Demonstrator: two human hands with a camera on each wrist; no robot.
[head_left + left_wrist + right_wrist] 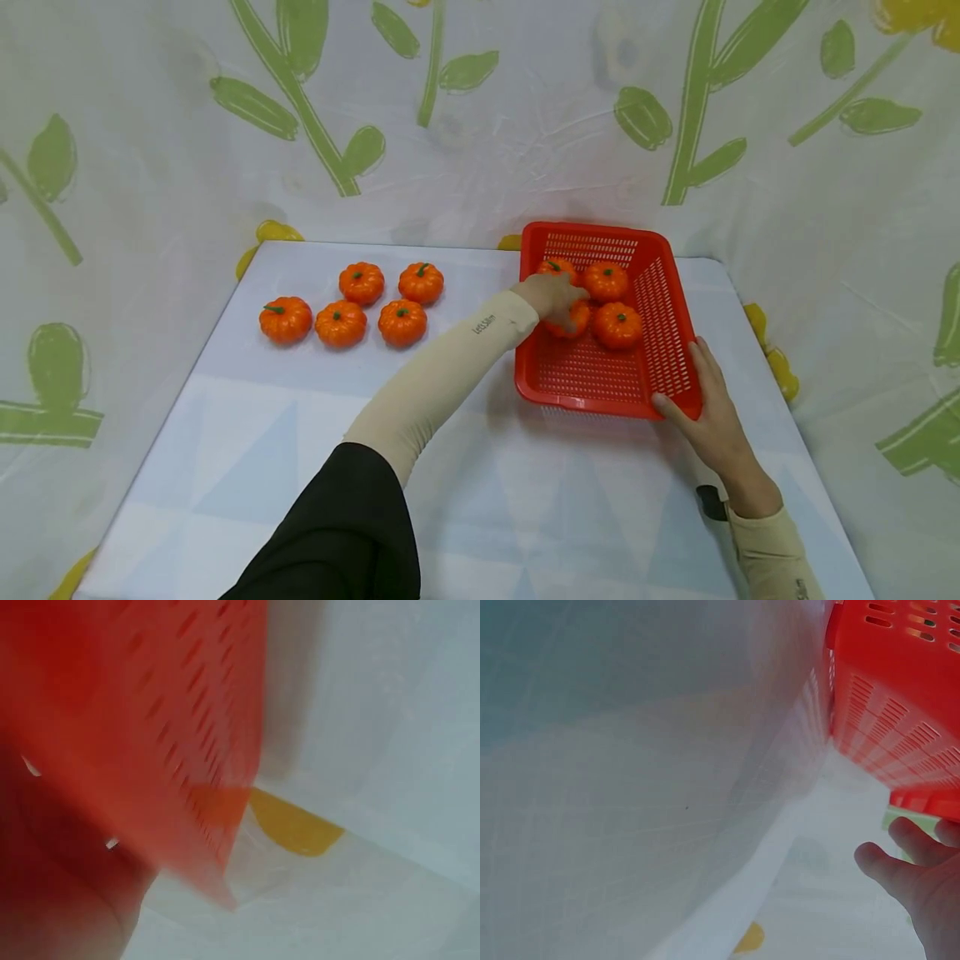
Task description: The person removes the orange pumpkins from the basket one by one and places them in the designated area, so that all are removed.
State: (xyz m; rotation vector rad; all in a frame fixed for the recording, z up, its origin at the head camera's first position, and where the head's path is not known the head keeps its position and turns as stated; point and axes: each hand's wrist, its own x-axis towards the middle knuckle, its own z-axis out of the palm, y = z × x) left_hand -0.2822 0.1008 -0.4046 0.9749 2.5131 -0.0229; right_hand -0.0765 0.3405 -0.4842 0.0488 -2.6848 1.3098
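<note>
My left hand (551, 296) reaches over the left rim of a red plastic basket (592, 375), its fingers around a small orange pumpkin (576, 319) inside. Beside that one lie three more pumpkins, one (606, 282) behind, one (618, 325) to the right and one (557, 267) partly covered by the hand. My right hand (712, 421) holds the basket's near right corner, thumb at the front rim and fingers along the right side. In the right wrist view its fingers (915, 862) spread beside the slotted wall. The left wrist view shows the perforated basket wall (202, 712) up close.
Several more orange pumpkins (341, 323) sit in two loose rows on the left of the white and pale blue table (300, 450). A pale curtain (525, 167) printed with green leaves surrounds the table at the back and sides.
</note>
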